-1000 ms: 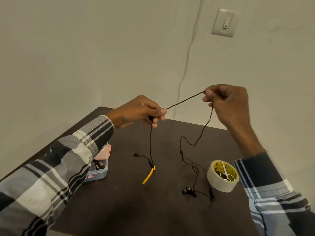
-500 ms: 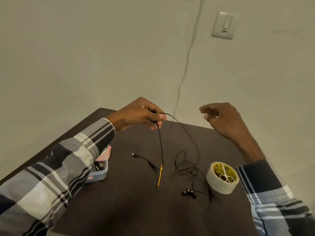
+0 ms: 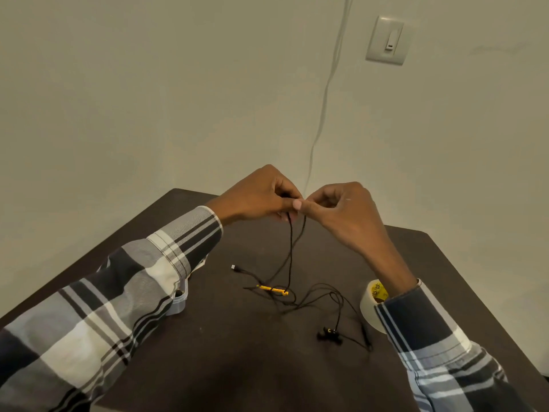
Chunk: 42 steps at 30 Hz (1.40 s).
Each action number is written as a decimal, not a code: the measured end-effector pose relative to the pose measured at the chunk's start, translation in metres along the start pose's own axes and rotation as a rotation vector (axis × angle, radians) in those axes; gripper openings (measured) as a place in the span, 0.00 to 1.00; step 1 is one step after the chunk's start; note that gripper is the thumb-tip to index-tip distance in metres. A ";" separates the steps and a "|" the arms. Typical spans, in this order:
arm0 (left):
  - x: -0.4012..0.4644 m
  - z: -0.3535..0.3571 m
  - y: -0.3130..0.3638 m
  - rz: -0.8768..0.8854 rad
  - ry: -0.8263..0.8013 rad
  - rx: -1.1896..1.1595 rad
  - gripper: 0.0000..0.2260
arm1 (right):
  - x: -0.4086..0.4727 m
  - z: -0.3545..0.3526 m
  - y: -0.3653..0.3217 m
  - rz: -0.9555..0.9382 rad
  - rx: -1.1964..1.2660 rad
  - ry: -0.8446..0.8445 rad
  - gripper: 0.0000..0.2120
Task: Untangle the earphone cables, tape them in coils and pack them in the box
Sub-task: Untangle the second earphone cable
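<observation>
A thin black earphone cable (image 3: 290, 248) hangs in two strands from both hands down to a dark table (image 3: 237, 352), where the rest lies in loose loops. The left hand (image 3: 258, 196) and right hand (image 3: 341, 208) meet fingertip to fingertip, each pinching the cable. Below the right wrist sits a tape roll (image 3: 371, 304); under the left sleeve, a box (image 3: 178, 304).
</observation>
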<state>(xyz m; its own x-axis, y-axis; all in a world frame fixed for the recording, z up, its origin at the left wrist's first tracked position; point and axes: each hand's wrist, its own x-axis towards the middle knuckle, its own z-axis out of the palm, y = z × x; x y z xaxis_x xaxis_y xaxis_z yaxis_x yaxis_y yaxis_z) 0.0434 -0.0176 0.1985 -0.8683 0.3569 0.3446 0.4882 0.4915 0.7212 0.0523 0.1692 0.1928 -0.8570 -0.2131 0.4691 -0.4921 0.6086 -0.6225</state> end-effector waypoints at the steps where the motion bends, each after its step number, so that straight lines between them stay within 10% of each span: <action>1: 0.000 0.000 0.001 0.006 0.000 -0.009 0.07 | 0.001 -0.001 0.000 0.005 0.019 -0.023 0.11; 18: -0.011 -0.010 0.003 -0.047 0.015 -0.527 0.09 | -0.001 -0.031 -0.001 0.039 0.193 0.190 0.08; 42: -0.014 -0.004 -0.003 -0.051 0.378 -0.384 0.10 | -0.005 -0.041 0.003 0.133 0.410 0.273 0.09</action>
<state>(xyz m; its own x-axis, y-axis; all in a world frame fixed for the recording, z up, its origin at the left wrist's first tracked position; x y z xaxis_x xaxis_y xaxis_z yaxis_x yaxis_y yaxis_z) 0.0542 -0.0271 0.1938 -0.8958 -0.0053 0.4445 0.4387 0.1500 0.8860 0.0614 0.2036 0.2140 -0.8719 0.0866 0.4819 -0.4483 0.2548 -0.8568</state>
